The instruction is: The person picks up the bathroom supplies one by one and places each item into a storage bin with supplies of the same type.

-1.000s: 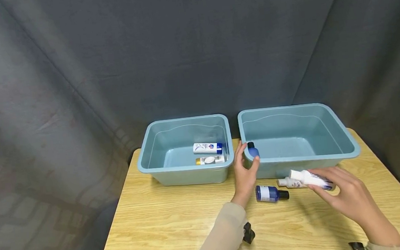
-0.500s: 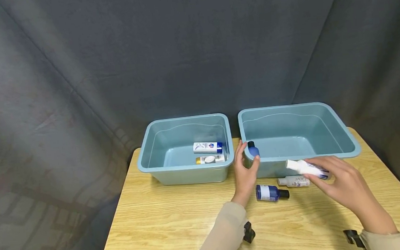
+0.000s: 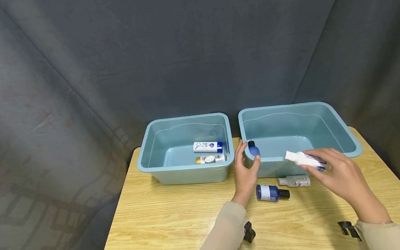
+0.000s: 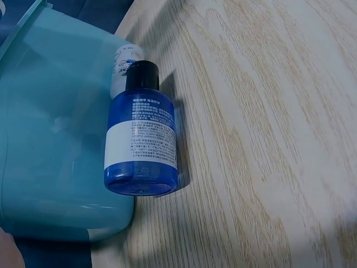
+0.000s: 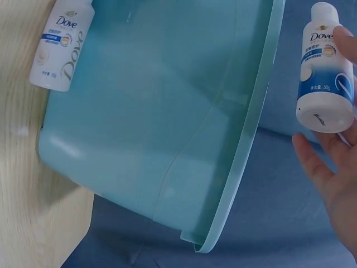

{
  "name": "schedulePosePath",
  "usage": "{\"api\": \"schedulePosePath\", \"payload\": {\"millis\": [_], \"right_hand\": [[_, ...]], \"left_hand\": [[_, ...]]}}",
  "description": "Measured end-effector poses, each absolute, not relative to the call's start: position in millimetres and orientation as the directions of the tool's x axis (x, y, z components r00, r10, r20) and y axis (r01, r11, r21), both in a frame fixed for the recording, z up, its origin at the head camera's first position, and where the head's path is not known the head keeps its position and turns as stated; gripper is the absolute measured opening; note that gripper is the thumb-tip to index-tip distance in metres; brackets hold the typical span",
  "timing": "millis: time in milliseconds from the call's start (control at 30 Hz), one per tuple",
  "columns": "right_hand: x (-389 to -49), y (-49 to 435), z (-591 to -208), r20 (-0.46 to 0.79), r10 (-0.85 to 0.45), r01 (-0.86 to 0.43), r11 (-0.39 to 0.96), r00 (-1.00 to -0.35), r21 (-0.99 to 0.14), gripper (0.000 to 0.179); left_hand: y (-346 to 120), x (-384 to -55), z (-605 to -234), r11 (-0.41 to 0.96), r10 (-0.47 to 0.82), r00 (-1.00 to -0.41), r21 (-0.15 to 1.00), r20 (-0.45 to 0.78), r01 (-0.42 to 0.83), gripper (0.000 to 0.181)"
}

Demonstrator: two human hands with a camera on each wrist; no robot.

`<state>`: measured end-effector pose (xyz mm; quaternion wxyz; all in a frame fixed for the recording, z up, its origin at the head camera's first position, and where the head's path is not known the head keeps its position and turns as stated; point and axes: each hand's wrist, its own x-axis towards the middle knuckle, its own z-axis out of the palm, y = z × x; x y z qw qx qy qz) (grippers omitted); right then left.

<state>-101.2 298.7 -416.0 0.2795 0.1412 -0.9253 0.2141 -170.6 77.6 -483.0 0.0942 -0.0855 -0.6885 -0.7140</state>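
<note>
My right hand (image 3: pixel 340 172) holds a white and blue Dove bottle (image 3: pixel 304 160) tilted, its white cap pointing left, at the front rim of the right bin (image 3: pixel 347 155). The right wrist view shows this held bottle (image 5: pixel 326 72) outside the bin's rim. My left hand (image 3: pixel 246 176) grips the right bin's front left corner, fingers at its side and thumb at the front. Inside that corner is a blue bottle with a black cap (image 3: pixel 253 149). On the table lie another blue bottle (image 3: pixel 268 193) with a white label and a second white Dove bottle (image 3: pixel 294 181).
The left bin (image 3: pixel 190 175) holds a white bottle with a blue cap (image 3: pixel 207 147) and a white tube with a yellow cap (image 3: pixel 210 159). Both bins stand at the back of the wooden table (image 3: pixel 151 224), before a dark grey curtain (image 3: pixel 179 51).
My right hand has raised the Dove bottle and carried it slightly left, from above the table to the right bin's front rim. The left hand stays at the bin corner.
</note>
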Motion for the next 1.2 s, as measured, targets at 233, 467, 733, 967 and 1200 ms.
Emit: {"api": "schedulePosePath", "payload": {"millis": [233,467,733,967,1200], "right_hand": [[-110.7,297.7,-413.6,0.526,-0.114,-0.340,0.870,-0.843,-0.357,0.051],[-121.0,297.2,-412.7,0.544,-0.109,-0.351,0.862,-0.832,-0.365,0.053],[-132.2,297.7,-411.0,0.512,-0.097,-0.325,0.867,-0.854,-0.377,0.049],[-139.7,300.3,-412.7,0.475,-0.094,-0.306,0.867,-0.875,-0.393,0.047],[-144.2,304.8,-415.7,0.454,-0.091,-0.299,0.862,-0.886,-0.410,0.046]], "left_hand": [[78.4,-176.4,-496.8,-0.026,-0.007,-0.967,0.966,0.256,0.256,0.056],[79.4,-179.5,-503.0,-0.023,-0.007,-0.963,0.963,0.268,0.268,0.056],[80.7,-179.3,-501.7,-0.037,-0.017,-0.961,0.961,0.275,0.276,0.058],[80.7,-179.7,-503.8,-0.034,-0.019,-0.957,0.956,0.290,0.291,0.056],[80.8,-178.7,-503.9,-0.029,-0.016,-0.948,0.948,0.317,0.317,0.054]]}}
